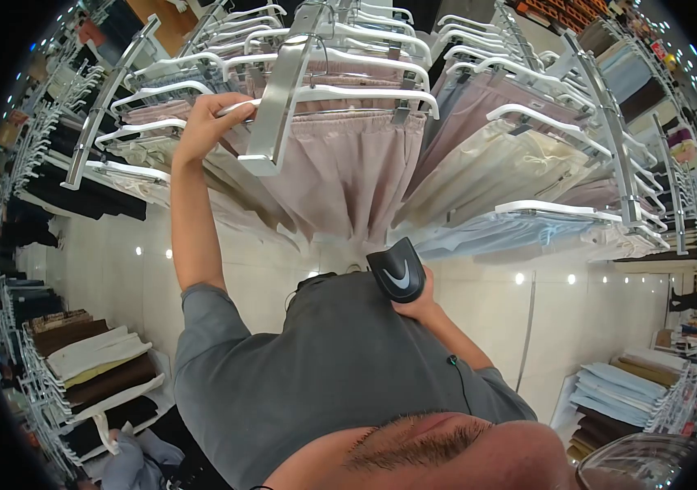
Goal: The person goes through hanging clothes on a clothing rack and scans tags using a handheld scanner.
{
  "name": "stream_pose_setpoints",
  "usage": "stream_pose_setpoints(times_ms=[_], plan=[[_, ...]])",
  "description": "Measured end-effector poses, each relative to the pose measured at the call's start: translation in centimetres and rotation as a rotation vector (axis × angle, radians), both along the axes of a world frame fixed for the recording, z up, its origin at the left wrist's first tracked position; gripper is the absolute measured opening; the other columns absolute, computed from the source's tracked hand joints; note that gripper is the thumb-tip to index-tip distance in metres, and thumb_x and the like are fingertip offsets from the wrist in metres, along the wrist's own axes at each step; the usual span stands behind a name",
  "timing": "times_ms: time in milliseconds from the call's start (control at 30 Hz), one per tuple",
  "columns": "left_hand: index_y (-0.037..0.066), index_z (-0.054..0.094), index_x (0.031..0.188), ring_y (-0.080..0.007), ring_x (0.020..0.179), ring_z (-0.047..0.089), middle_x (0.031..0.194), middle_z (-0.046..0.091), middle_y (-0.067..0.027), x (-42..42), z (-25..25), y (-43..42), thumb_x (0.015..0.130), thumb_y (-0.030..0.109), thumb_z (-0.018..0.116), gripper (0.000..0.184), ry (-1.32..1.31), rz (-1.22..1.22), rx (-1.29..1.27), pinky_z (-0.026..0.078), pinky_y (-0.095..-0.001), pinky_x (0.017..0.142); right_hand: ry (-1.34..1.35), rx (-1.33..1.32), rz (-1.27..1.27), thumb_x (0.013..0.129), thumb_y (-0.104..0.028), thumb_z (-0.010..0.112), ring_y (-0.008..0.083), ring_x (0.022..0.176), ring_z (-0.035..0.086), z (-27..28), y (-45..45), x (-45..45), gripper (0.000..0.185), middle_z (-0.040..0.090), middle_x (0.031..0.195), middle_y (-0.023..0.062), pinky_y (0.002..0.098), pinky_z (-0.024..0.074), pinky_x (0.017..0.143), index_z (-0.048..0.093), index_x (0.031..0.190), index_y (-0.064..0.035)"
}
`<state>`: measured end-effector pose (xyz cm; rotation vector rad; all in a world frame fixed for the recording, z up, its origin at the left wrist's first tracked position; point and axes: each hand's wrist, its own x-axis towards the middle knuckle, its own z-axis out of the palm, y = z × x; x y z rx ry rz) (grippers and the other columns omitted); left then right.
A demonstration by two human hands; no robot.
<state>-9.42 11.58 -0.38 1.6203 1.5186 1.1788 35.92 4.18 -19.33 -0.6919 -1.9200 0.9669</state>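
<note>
My left hand (211, 126) is raised to the rack, thumb and fingers closed on the end of a white hanger (340, 94). From that hanger's clips hang pale pink trousers (352, 155) with a gathered waistband. A metal rail arm (279, 106) crosses in front of the hanger, beside my fingers. Low in front of my body, my right hand (420, 300) is wrapped round a black handheld scanner (397, 273) with a light grey curved mark. Its head points up toward the hanging trousers, apart from them; most of my right fingers are hidden behind it.
More hangers with cream trousers (499, 167) and light blue trousers (495, 233) hang to the right, under another metal rail (605, 122). Folded clothes (95, 355) lie on shelves at lower left, and a folded stack (618, 388) at lower right. A person (140, 457) is at bottom left.
</note>
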Motion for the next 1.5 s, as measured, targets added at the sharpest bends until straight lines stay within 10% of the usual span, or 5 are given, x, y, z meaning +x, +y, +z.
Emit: stream_pose_setpoints(times_ms=[233, 600, 700, 1200, 1500], plan=[[0.008, 0.074, 0.105, -0.0328, 0.107, 0.062, 0.108, 0.069, -0.0084, 5.7, 0.2, -1.3, 0.088, 0.006, 0.066, 0.019, 0.667, 0.437, 0.526, 0.047, -0.0397, 0.094, -0.002, -0.19, 0.055, 0.061, -0.01, 0.079, 0.0305, 0.097, 0.067, 0.6, -0.5, -1.6, 0.055, 0.07, 0.106, 0.013, 0.0399, 0.047, 0.092, 0.065, 0.113, -0.0015], [0.008, 0.071, 0.109, -0.0327, 0.108, 0.059, 0.116, 0.064, -0.0102, 12.4, -3.3, -3.2, 0.084, 0.001, 0.065, 0.027, 0.506, 0.609, 0.762, 0.045, -0.0414, 0.097, -0.094, -0.003, 0.117, 0.058, -0.006, 0.074, 0.0343, 0.091, 0.071, 1.4, 0.4, -2.4, 0.07, 0.072, 0.104, 0.017, 0.0338, 0.0531, 0.084, 0.06, 0.126, 0.005], [0.003, 0.069, 0.106, -0.0283, 0.099, 0.061, 0.109, 0.065, -0.0127, 14.1, -7.9, -3.5, 0.085, -0.003, 0.062, 0.023, 0.148, 0.575, 0.701, 0.047, -0.0367, 0.091, -0.051, -0.181, 0.058, 0.058, -0.012, 0.077, 0.0301, 0.084, 0.067, 1.5, 0.0, -2.3, 0.047, 0.07, 0.093, 0.0107, 0.0381, 0.0494, 0.081, 0.068, 0.103, -0.0041], [0.002, 0.065, 0.111, -0.0076, 0.092, 0.062, 0.099, 0.066, -0.0003, 27.4, -17.7, -7.1, 0.092, 0.007, 0.067, 0.02, -0.808, -0.294, -0.292, 0.049, -0.0232, 0.083, 0.003, -0.151, 0.108, 0.058, -0.008, 0.077, 0.0339, 0.086, 0.07, 1.3, 0.6, 0.1, 0.064, 0.071, 0.095, 0.0153, 0.0358, 0.0533, 0.081, 0.062, 0.119, 0.0033], [0.004, 0.066, 0.112, -0.005, 0.088, 0.062, 0.095, 0.066, 0.0028, 31.0, -16.9, -5.9, 0.093, 0.013, 0.068, 0.021, -0.681, -0.371, -0.372, 0.049, -0.021, 0.08, 0.026, -0.172, 0.077, 0.057, -0.009, 0.079, 0.0358, 0.087, 0.07, 1.6, 1.2, 4.4, 0.064, 0.07, 0.096, 0.0158, 0.0387, 0.0531, 0.08, 0.062, 0.117, 0.003]])
